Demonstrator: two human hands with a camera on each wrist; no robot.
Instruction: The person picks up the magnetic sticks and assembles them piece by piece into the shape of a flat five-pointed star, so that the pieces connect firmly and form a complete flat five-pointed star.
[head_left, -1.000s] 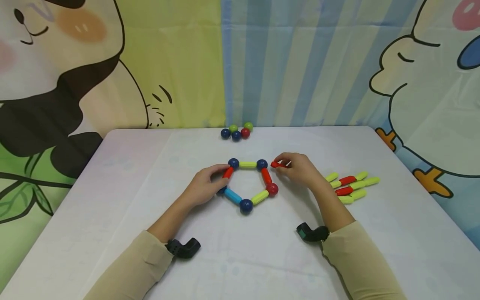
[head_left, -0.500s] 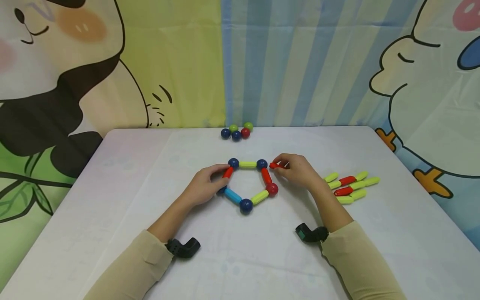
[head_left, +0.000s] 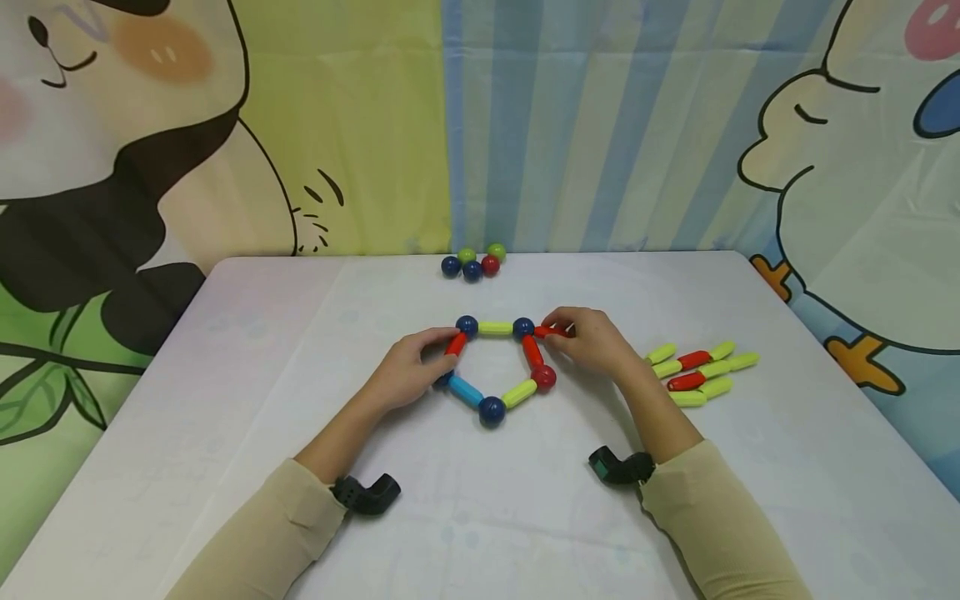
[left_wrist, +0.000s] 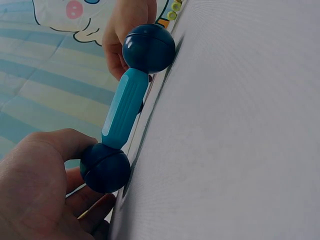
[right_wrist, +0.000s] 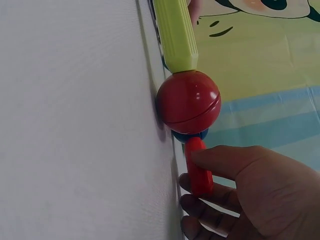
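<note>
One five-sided ring of balls and rods (head_left: pixel 496 329) lay on the white table (head_left: pixel 487 525), between both hands. By its far-right blue ball (head_left: pixel 523 327) the right hand (head_left: pixel 596 342) pinched a separate red rod (head_left: pixel 549 331), its tip seemingly touching; joining the two looked like the step in hand. The left hand (head_left: pixel 405 371) gripped the ring's left side. To my eye, the next move called for seating the rod squarely without dragging the ring. Spare rods (head_left: pixel 696 360) lay off to the right, spare balls (head_left: pixel 472 272) near the far edge.

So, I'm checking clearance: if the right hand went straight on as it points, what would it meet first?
Probably the dark blue ball at the tip of the red stick the right hand pinches; the two seem to touch, though depth is unclear.
</note>
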